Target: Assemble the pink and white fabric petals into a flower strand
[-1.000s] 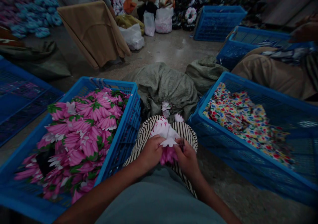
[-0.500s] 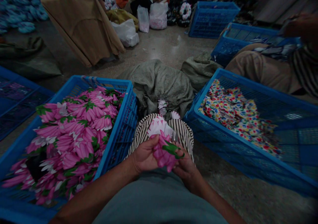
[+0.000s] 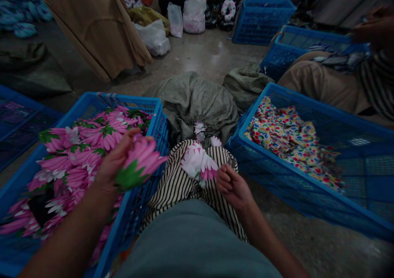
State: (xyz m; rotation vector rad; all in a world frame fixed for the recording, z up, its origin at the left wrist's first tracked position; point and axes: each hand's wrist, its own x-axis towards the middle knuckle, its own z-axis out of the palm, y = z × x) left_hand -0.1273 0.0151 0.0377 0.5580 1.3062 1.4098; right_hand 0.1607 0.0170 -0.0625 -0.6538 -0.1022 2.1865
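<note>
My left hand (image 3: 114,159) holds a pink fabric flower piece (image 3: 142,161) with a green end, above the right side of the blue crate (image 3: 158,105) on my left. In that crate lies a heap of similar pink, white and green flower pieces (image 3: 106,136). My right hand (image 3: 231,185) is closed over my right thigh; a small dark tip shows above its fingers, too unclear to name. Beside it, white and pink petal pieces (image 3: 193,161) rest on my striped trousers (image 3: 168,187).
A grey-green sack (image 3: 197,93) slumps before my knees, with petal pieces at its near edge. The right-hand blue crate (image 3: 267,150) holds colourful patterned fabric (image 3: 286,134). Another person (image 3: 326,81) sits at the right. A brown cloth-covered panel (image 3: 95,31) stands ahead left.
My left hand has carried the pink flower piece from my lap leftward to the crate. The hands have parted; my right hand has closed and stays by the lap.
</note>
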